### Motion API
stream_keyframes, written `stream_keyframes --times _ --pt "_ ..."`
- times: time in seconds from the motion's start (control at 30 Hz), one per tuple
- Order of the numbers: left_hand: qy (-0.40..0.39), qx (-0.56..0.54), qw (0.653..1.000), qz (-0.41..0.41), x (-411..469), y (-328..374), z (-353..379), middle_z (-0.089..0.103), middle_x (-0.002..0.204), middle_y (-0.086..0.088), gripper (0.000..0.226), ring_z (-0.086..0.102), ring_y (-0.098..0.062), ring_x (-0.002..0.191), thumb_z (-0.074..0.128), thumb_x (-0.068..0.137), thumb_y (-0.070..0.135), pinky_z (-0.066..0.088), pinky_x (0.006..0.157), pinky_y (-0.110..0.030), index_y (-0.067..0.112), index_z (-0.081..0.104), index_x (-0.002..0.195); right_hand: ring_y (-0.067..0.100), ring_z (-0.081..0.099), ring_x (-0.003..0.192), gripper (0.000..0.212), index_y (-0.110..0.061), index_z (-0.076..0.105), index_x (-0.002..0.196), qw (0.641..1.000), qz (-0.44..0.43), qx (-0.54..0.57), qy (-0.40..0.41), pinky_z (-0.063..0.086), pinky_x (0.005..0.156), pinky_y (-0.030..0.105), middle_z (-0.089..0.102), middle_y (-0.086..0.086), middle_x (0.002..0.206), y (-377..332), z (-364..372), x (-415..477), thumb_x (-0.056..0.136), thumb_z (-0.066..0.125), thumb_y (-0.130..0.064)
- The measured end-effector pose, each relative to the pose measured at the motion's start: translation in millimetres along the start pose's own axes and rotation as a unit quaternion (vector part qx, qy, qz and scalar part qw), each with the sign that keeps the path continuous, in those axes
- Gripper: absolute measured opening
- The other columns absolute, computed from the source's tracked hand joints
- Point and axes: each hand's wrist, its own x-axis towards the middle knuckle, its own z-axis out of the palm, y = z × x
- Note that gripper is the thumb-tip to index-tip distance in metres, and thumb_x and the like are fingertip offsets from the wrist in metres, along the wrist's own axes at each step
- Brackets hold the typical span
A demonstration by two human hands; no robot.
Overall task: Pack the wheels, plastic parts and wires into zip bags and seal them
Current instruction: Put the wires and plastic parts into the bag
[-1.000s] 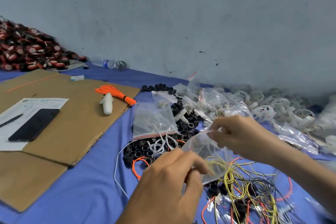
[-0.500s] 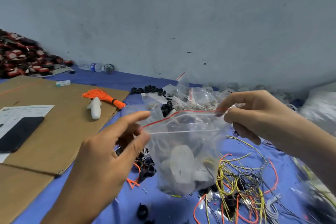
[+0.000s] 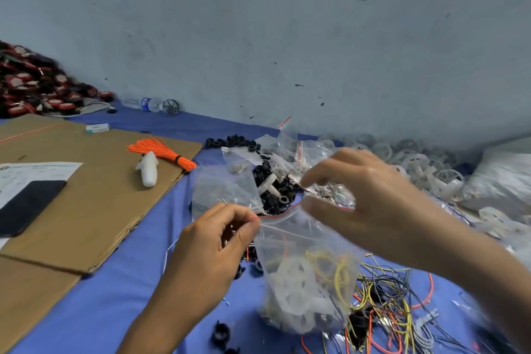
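Observation:
A clear zip bag (image 3: pixel 304 241) with a red zip strip hangs over the blue table (image 3: pixel 120 296), its bottom close to the table. Inside it are a white plastic wheel (image 3: pixel 293 284) and yellow wires (image 3: pixel 339 267). My left hand (image 3: pixel 212 250) pinches the bag's top left corner between thumb and forefinger. My right hand (image 3: pixel 365 204) is at the bag's top edge with its thumb at the red strip and its forefinger lifted above it. The right hand is blurred, and the strip's right part is hidden behind it.
Loose wires (image 3: pixel 388 310) lie at the front right, black plastic parts (image 3: pixel 273 187) and empty zip bags (image 3: pixel 224 184) behind the bag, and white wheels (image 3: pixel 416 164) by the wall. At the left, cardboard (image 3: pixel 86 195) carries a phone (image 3: pixel 26 204), orange ties (image 3: pixel 163 152) and a white part (image 3: pixel 149 172).
My right hand has come in from the strip's right end towards my left hand, and its forefinger has lifted off. The bag has sunk lower and hangs narrower.

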Motion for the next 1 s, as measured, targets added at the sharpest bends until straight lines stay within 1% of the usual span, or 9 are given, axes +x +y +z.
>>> stream_keyframes --times 0.1,0.27,0.3,0.43,0.57,0.67,0.8,0.93,1.0 --pt "-0.001 -0.002 1.000 0.017 -2.8 9.4 4.4 0.059 0.082 0.013 0.010 0.054 -0.009 0.065 0.060 0.094 0.046 0.043 0.057 -0.023 0.037 0.063 0.092 0.009 0.045 0.103 0.037 -0.040 0.057 0.114 0.995 -0.078 -0.042 -0.054 0.038 0.089 0.025 0.053 -0.018 0.109 -22.6 19.7 7.6 0.088 0.043 -0.063" --pt "-0.010 -0.040 0.999 0.005 -7.5 17.0 4.6 0.058 0.077 0.014 0.010 0.050 -0.009 0.058 0.061 0.091 0.043 0.048 0.055 -0.036 0.036 0.068 0.092 0.012 0.051 0.093 0.018 -0.034 0.060 0.101 0.994 -0.093 -0.045 -0.037 0.043 0.081 0.027 0.058 -0.014 0.098 -28.8 34.8 13.1 0.089 0.051 -0.044" --pt "-0.008 -0.043 0.999 0.006 -8.1 17.5 4.5 0.058 0.077 0.014 0.011 0.050 -0.009 0.058 0.061 0.091 0.043 0.048 0.055 -0.035 0.035 0.068 0.092 0.012 0.051 0.091 0.016 -0.034 0.060 0.099 0.994 -0.094 -0.042 -0.035 0.044 0.079 0.027 0.059 -0.014 0.097 -28.5 35.0 12.7 0.088 0.052 -0.043" --pt "-0.002 -0.027 0.999 0.018 -9.4 19.2 5.9 0.058 0.080 0.018 0.010 0.051 -0.005 0.062 0.061 0.091 0.042 0.038 0.056 -0.014 0.034 0.067 0.091 0.009 0.048 0.085 0.013 -0.032 0.061 0.092 0.993 -0.099 -0.048 -0.031 0.043 0.072 0.025 0.059 -0.014 0.091 -28.2 38.1 9.8 0.087 0.052 -0.040" --pt "0.023 0.008 0.999 0.031 -9.7 14.6 6.0 0.058 0.083 0.016 0.010 0.053 -0.006 0.069 0.060 0.090 0.043 0.039 0.060 -0.014 0.034 0.064 0.087 0.009 0.047 0.081 0.010 -0.031 0.060 0.088 0.995 -0.087 -0.044 -0.024 0.045 0.071 0.027 0.056 -0.015 0.085 -18.2 36.9 3.9 0.086 0.056 -0.039" --pt "0.043 0.020 0.999 0.020 -10.1 4.9 2.7 0.060 0.084 0.015 0.007 0.054 -0.008 0.069 0.062 0.090 0.039 0.039 0.060 -0.013 0.034 0.063 0.085 0.009 0.052 0.081 0.008 -0.030 0.061 0.087 0.996 -0.062 -0.052 -0.023 0.048 0.074 0.029 0.059 -0.016 0.085 -0.5 28.0 -7.0 0.087 0.058 -0.038" --pt "0.049 0.018 0.999 0.010 -11.9 -6.7 -3.1 0.062 0.084 0.013 0.008 0.056 -0.008 0.069 0.059 0.089 0.046 0.040 0.060 -0.011 0.039 0.062 0.090 0.006 0.057 0.075 0.003 -0.029 0.066 0.082 0.999 -0.005 -0.032 0.009 0.051 0.070 0.030 0.062 -0.017 0.081 27.5 12.9 -29.6 0.082 0.069 -0.031" --pt "0.059 0.018 0.998 0.001 -11.2 -10.5 -4.3 0.064 0.083 0.013 0.007 0.058 -0.006 0.070 0.061 0.089 0.040 0.040 0.059 -0.009 0.034 0.064 0.088 0.003 0.054 0.064 0.024 -0.028 0.067 0.074 0.993 0.066 -0.077 0.059 0.044 0.064 0.018 0.063 -0.017 0.075 63.5 -6.7 -61.0 0.069 0.083 -0.011" --pt "0.097 0.014 0.995 -0.018 -8.3 -18.8 -6.9 0.066 0.083 0.013 0.006 0.060 -0.006 0.074 0.062 0.091 0.034 0.042 0.060 -0.011 0.031 0.064 0.086 0.006 0.054 0.059 0.031 -0.028 0.065 0.071 0.979 0.142 -0.094 0.112 0.042 0.059 0.024 0.063 -0.012 0.070 87.7 -16.8 -80.5 0.067 0.084 -0.004"
